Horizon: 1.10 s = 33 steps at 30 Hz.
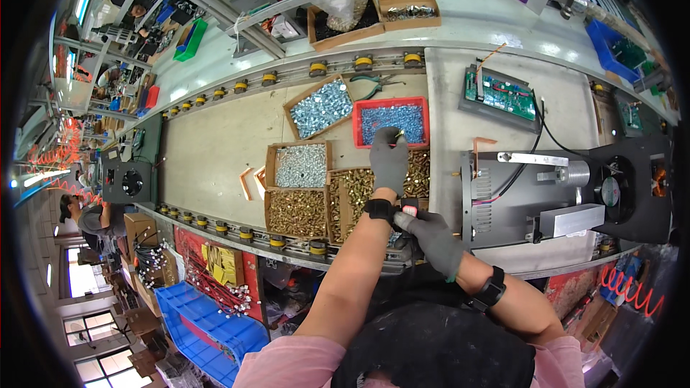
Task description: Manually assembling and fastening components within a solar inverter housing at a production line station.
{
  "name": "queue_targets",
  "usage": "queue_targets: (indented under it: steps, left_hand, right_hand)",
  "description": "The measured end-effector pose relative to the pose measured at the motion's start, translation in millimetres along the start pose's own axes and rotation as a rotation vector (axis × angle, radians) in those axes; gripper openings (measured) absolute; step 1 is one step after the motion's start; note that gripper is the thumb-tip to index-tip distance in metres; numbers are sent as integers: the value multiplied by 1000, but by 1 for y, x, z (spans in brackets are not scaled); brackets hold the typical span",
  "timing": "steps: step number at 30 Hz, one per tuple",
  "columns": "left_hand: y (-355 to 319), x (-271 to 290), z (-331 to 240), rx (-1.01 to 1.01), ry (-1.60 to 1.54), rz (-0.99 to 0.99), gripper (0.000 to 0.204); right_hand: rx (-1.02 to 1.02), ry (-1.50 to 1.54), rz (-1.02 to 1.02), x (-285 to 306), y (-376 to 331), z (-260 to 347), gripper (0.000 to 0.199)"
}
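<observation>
My left hand [390, 164], in a grey glove with a black wrist strap, reaches over the near edge of a red bin [364, 145] filled with small bluish fasteners [388, 118]. Its fingertips pinch a small brass-coloured fastener [400, 134]. Close beside the left wrist is my right hand [435, 241], also gloved in grey, its fingers curled around a dark object with a red-and-white end [409, 210]; its kind does not show. Below both hands lie open cardboard boxes of brass-coloured fasteners [345, 190], partly hidden by the left forearm.
More boxes hold silvery fasteners [300, 166] and bluish nuts [320, 109]. Pliers [375, 86] lie behind the red bin. To the right are a black metal chassis [489, 224] with a fan [611, 190] and a green circuit board [510, 97]. Roller rails [269, 77] edge the bench. A person [100, 219] works far left.
</observation>
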State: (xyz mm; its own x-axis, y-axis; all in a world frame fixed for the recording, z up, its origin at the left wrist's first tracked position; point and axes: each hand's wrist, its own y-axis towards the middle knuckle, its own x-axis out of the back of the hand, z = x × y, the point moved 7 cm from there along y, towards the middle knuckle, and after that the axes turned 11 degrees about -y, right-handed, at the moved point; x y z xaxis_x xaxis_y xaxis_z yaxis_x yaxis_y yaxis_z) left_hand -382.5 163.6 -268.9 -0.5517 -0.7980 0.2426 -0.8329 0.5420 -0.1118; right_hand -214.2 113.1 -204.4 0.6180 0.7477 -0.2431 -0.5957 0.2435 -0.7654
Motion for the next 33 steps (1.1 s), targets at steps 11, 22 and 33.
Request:
queue_targets:
  steps: [11, 22, 33]
  left_hand:
    - [18, 14, 25, 485, -1174, -268, 7]
    - [-18, 5, -20, 427, -804, 315, 29]
    - [-73, -51, -78, 267, -304, 856, 23]
  right_hand:
    - [68, -45, 54, -15, -10, 9, 33]
    - [396, -791, -496, 67, -15, 44, 43]
    - [685, -279, -585, 114, -20, 61, 19]
